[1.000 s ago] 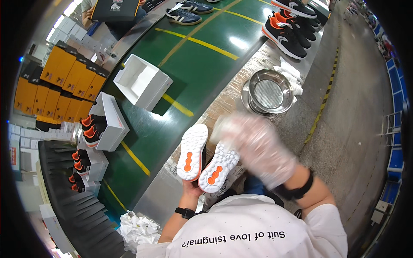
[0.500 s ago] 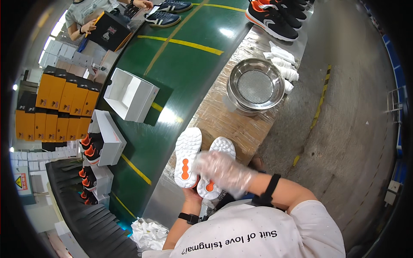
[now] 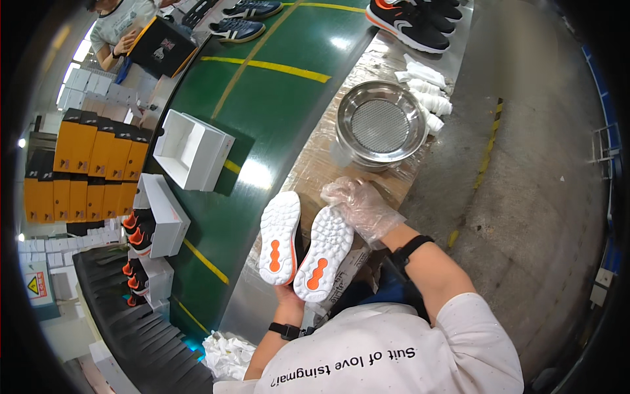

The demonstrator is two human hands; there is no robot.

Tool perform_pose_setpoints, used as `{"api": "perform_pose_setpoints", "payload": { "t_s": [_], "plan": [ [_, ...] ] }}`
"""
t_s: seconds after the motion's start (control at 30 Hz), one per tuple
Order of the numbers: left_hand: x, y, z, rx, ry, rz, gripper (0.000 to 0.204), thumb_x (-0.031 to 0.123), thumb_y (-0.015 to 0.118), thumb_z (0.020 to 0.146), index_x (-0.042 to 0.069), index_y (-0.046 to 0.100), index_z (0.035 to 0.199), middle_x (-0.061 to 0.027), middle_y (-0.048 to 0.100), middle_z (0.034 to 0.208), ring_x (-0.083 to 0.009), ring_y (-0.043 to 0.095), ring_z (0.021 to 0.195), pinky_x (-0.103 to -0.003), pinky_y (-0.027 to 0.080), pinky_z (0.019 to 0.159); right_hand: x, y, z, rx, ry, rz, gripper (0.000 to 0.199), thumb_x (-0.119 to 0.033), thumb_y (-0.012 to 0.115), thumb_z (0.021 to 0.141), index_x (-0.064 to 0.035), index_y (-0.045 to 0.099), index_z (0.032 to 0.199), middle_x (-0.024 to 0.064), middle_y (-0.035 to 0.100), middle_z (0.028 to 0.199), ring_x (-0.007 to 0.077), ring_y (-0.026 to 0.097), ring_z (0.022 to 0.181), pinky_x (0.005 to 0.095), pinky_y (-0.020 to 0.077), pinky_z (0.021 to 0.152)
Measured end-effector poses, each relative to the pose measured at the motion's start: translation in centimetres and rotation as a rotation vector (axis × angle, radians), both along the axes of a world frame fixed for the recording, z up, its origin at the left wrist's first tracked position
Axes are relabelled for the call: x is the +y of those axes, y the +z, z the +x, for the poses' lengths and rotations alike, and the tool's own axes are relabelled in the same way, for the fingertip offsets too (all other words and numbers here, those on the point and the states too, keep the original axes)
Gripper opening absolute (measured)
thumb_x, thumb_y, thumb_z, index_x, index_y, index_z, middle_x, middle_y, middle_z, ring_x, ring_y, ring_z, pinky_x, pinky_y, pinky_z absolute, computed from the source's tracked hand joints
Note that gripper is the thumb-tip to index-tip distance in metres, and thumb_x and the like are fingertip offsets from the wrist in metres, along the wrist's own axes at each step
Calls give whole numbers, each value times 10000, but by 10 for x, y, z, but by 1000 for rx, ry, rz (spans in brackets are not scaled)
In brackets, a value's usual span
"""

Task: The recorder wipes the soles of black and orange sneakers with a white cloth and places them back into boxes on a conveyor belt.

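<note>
A pair of sneakers lies side by side with white soles turned up, each sole carrying an orange patch: the left sneaker [image 3: 279, 226] and the right sneaker [image 3: 327, 246]. My left hand [image 3: 289, 299] grips the pair from below at the heel end, its fingers mostly hidden under the shoes. My right hand [image 3: 361, 209], in a clear plastic glove, is at the toe of the right sneaker with its fingers curled together. Whatever lies inside those fingers is hidden. Beyond it, a round steel pan with a perforated insert [image 3: 380, 125] rests on the plastic-wrapped cardboard [image 3: 315, 148].
White cloth rolls [image 3: 430, 98] lie beside the pan, with black-and-orange sneakers [image 3: 410, 23] behind. On the green conveyor [image 3: 262, 118] are a white shoebox [image 3: 193, 151] and navy shoes [image 3: 236, 29]. Across it, a co-worker handles a black box [image 3: 163, 49]. Orange boxes [image 3: 98, 148] are stacked left.
My right hand has moved from over the middle of the soles to the right shoe's toe, away from me. The right sole now shows almost fully. The co-worker's box has shifted slightly left.
</note>
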State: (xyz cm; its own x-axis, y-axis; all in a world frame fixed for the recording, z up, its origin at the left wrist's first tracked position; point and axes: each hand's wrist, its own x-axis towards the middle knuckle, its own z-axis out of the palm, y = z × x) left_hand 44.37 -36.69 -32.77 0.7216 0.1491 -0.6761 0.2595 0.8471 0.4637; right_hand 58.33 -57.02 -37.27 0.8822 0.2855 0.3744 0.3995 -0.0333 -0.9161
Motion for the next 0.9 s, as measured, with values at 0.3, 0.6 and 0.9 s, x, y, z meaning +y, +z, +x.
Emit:
{"api": "perform_pose_setpoints", "payload": {
  "t_s": [0.3,0.6,0.9],
  "plan": [
    [3,-11,18,76,199,-21,467,373,442,917,50,528,1243,-122,563,1255,-302,555,1122,-483,449,967,10,87,-27,90,377,3,193,-73,578,778,-103,644,957,91,601,1081,245,593,960,370,490,808],
    [5,-18,20,-213,40,-273,570,506,496,883,68,527,1246,-131,565,1243,-322,557,1101,-465,469,933,33,99,-84,-595,590,-451,457,-145,602,721,-130,552,1175,110,512,1239,246,541,1066,368,468,860],
    [10,-21,30,29,189,-201,484,403,459,924,61,505,1263,-120,549,1263,-284,564,1102,-470,477,938,0,137,-64,-572,670,-709,392,-123,569,742,-113,569,1134,83,545,1100,252,541,1038,360,444,869]
  ]
}}
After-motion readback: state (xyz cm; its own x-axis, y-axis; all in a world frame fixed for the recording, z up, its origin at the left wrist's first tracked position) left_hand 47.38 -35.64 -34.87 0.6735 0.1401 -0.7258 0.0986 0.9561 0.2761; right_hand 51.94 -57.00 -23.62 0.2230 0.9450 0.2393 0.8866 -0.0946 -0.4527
